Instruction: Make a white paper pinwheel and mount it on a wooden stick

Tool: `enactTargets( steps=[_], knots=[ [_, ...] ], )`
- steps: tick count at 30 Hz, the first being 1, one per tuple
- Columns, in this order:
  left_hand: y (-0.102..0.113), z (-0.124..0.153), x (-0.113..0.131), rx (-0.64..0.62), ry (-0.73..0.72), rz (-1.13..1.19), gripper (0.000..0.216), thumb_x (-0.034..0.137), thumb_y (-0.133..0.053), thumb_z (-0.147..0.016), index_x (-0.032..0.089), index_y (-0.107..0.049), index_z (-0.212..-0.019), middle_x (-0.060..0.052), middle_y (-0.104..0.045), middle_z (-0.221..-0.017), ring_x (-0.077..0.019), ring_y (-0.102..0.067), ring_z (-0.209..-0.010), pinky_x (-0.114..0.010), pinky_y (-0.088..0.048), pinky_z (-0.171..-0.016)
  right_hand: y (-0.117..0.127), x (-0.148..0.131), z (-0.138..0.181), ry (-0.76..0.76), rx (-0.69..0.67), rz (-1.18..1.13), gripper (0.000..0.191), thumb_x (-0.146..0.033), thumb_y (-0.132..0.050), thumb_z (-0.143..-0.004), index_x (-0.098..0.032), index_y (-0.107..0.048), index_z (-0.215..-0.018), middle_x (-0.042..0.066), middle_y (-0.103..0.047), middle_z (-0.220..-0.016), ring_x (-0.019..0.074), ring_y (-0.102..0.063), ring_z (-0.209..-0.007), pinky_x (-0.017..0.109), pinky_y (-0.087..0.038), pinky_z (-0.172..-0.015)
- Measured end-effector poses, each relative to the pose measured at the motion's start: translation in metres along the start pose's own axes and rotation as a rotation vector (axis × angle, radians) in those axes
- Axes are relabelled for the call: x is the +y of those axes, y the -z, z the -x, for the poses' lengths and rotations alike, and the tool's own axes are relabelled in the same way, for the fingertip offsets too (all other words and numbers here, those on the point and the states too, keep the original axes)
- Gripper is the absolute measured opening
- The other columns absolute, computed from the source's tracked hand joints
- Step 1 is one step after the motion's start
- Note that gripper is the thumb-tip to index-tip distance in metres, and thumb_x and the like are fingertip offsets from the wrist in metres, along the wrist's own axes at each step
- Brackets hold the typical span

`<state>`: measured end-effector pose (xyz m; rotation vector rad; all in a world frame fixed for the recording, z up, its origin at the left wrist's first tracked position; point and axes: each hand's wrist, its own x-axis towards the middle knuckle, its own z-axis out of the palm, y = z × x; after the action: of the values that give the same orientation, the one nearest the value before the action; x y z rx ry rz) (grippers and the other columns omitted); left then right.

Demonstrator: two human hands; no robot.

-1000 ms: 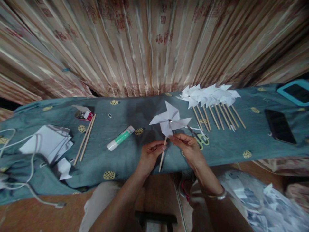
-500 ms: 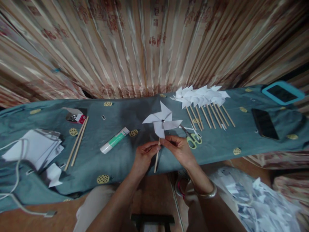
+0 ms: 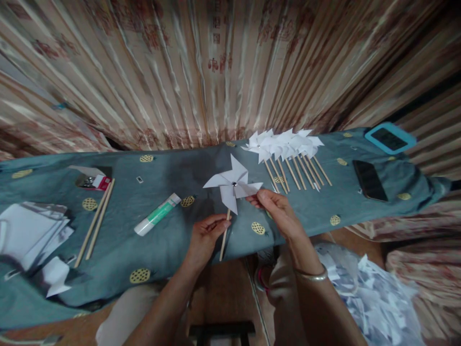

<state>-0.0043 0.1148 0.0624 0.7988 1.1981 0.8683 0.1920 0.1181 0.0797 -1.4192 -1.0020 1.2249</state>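
Note:
My left hand [image 3: 205, 235] pinches the wooden stick [image 3: 224, 235] of a white paper pinwheel [image 3: 232, 185], held upright over the near edge of the teal cloth [image 3: 180, 240]. A metal pin shows at the pinwheel's centre. My right hand [image 3: 277, 209] has its fingers closed on the tip of the pinwheel's right blade. A gold bangle sits on my right wrist.
A row of several finished pinwheels [image 3: 284, 144] lies at the back right. A glue stick [image 3: 156, 221] lies left of my hands, two loose sticks [image 3: 95, 221] and a paper stack [image 3: 29, 235] farther left. A dark phone [image 3: 369, 180] and a blue-cased device [image 3: 391, 138] rest at right. Paper scraps [image 3: 367, 298] fill a bag below.
My right hand has moved from the stick's top up to the pinwheel's right blade. The scissors beside it are no longer visible. The view has shifted, so everything sits farther left.

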Motion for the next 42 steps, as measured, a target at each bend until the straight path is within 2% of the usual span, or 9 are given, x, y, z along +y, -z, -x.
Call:
enactTargets(
  steps=[2,7,10,17,23,32,42],
  knots=[
    [0.000,0.000,-0.001,-0.009,0.002,-0.006,0.028,0.036,-0.084,-0.053,0.018,-0.078,-0.073,-0.004,-0.074,-0.073,-0.0156,-0.062,-0.069,-0.026,-0.048,-0.071,0.001,0.002,-0.003,-0.011,0.065,-0.048,0.043,-0.061,-0.068,-0.075,-0.019,-0.074,-0.078,0.005,-0.074,-0.080,0.0169,-0.063,-0.074,0.032,-0.050,-0.076],
    [0.001,0.000,-0.005,-0.048,0.001,0.000,0.026,0.035,-0.082,-0.056,0.017,-0.078,-0.074,-0.004,-0.074,-0.074,-0.0149,-0.061,-0.069,-0.025,-0.047,-0.071,-0.003,0.001,-0.005,-0.054,0.176,-0.231,0.043,-0.064,-0.077,-0.063,-0.022,-0.070,-0.067,0.000,-0.068,-0.065,0.0132,-0.061,-0.063,0.027,-0.050,-0.065],
    [0.001,0.000,-0.007,-0.058,0.015,0.032,0.025,0.034,-0.082,-0.056,0.017,-0.078,-0.074,-0.004,-0.074,-0.075,-0.0147,-0.061,-0.069,-0.025,-0.047,-0.069,-0.005,-0.002,-0.006,-0.053,0.180,-0.272,0.044,-0.064,-0.079,-0.059,-0.022,-0.070,-0.066,-0.001,-0.067,-0.063,0.0114,-0.059,-0.060,0.025,-0.049,-0.060],
    [0.001,0.000,-0.008,-0.071,0.017,0.066,0.024,0.033,-0.082,-0.057,0.017,-0.078,-0.074,-0.004,-0.074,-0.074,-0.0140,-0.061,-0.069,-0.024,-0.046,-0.070,-0.009,-0.002,-0.007,-0.040,0.195,-0.235,0.042,-0.060,-0.082,-0.059,-0.021,-0.067,-0.062,-0.003,-0.065,-0.058,0.0093,-0.055,-0.054,0.023,-0.046,-0.056],
    [0.002,0.000,-0.007,-0.070,0.008,0.041,0.026,0.034,-0.082,-0.057,0.016,-0.078,-0.075,-0.005,-0.074,-0.073,-0.0151,-0.061,-0.067,-0.026,-0.046,-0.067,-0.011,-0.002,-0.007,-0.032,0.216,-0.211,0.035,-0.053,-0.080,-0.064,-0.022,-0.064,-0.059,-0.003,-0.062,-0.056,0.0106,-0.052,-0.053,0.026,-0.044,-0.056],
    [0.001,-0.001,-0.008,-0.063,0.017,0.055,0.027,0.035,-0.083,-0.055,0.016,-0.078,-0.074,-0.005,-0.074,-0.075,-0.0158,-0.062,-0.070,-0.026,-0.047,-0.070,-0.013,-0.004,-0.008,-0.052,0.198,-0.256,0.033,-0.046,-0.084,-0.058,-0.021,-0.065,-0.052,-0.003,-0.060,-0.054,0.0086,-0.050,-0.055,0.023,-0.041,-0.057],
    [0.001,-0.001,-0.006,-0.019,-0.002,0.051,0.025,0.033,-0.083,-0.055,0.018,-0.079,-0.075,-0.005,-0.075,-0.076,-0.0156,-0.062,-0.071,-0.026,-0.048,-0.071,-0.016,-0.002,-0.003,-0.079,0.175,-0.203,0.026,-0.044,-0.082,-0.060,-0.022,-0.068,-0.060,-0.001,-0.066,-0.058,0.0119,-0.053,-0.054,0.028,-0.043,-0.059]
  ],
)
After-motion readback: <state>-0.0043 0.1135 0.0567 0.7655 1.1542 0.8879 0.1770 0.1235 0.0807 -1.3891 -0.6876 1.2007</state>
